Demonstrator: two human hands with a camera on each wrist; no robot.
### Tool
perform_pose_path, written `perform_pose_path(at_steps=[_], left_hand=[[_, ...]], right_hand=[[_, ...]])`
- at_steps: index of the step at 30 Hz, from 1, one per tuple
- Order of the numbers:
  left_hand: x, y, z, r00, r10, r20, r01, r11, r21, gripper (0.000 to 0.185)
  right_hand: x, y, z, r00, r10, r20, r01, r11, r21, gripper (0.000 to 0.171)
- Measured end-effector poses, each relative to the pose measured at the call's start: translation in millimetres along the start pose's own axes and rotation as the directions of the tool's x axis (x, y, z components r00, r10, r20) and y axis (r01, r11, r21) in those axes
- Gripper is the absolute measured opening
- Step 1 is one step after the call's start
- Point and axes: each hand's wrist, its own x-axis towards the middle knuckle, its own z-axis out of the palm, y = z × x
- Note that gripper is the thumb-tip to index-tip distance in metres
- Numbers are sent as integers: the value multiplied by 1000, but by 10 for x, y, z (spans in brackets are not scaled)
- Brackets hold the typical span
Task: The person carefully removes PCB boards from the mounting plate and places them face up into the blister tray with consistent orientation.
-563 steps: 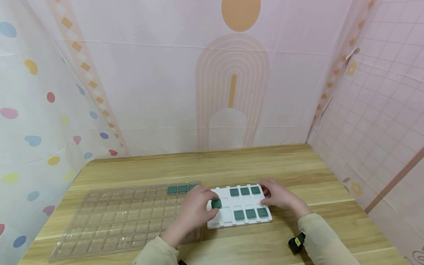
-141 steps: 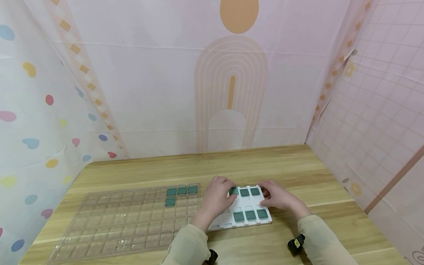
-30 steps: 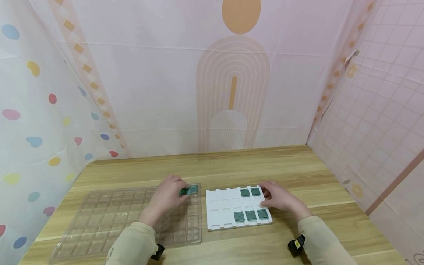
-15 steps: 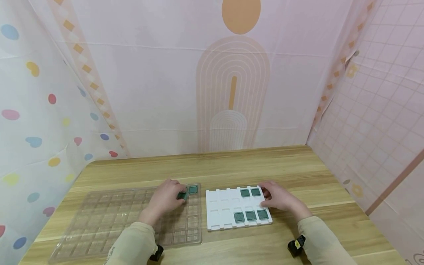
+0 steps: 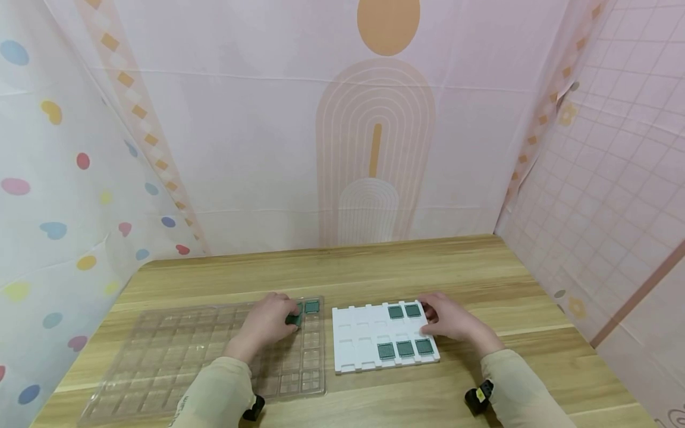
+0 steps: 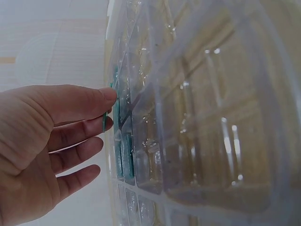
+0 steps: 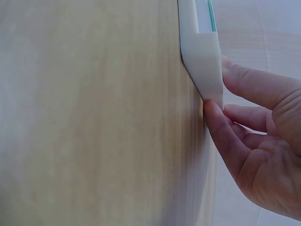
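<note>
Head view: left hand [image 5: 267, 324] pinches a green chip [image 5: 293, 320] over the clear blister tray [image 5: 160, 356], far right corner.

Left wrist: fingertips [image 6: 107, 94] grip its thin edges; probably light, stiff, fragile.

Right wrist: right hand [image 7: 263, 160], fingers loosely spread, steadies the white tray [image 7: 202, 61].

We find no readable writing in any of the three views. The green chips [image 5: 405, 348] in the white tray [image 5: 353, 351] show only fine pin patterns, too small for us to make out as characters. The left sleeve [image 5: 206, 395] carries a faint dark mark near its cuff, which we cannot read. The clear tray [image 5: 176, 356], the tabletop [image 5: 374, 264] and the patterned backdrop [image 5: 374, 148] bear shapes and colours only, with no letters, numbers or signs
</note>
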Motion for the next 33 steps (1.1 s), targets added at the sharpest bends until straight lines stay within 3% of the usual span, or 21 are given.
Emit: perform_pose_path(at_steps=[10, 23, 33], left_hand=[[-4, -9, 13, 1000, -13, 17, 13, 1000, 5, 21], [-21, -11, 7, 1000, -11, 16, 11, 1000, -7, 20], [-43, 30, -96, 1000, 7, 1, -7, 998, -64, 18]], right_hand=[[13, -27, 14, 998, 69, 12, -69, 998, 2, 67], [9, -40, 26, 998, 66, 15, -67, 998, 14, 66], [12, -44, 15, 997, 70, 16, -70, 998, 5, 66]])
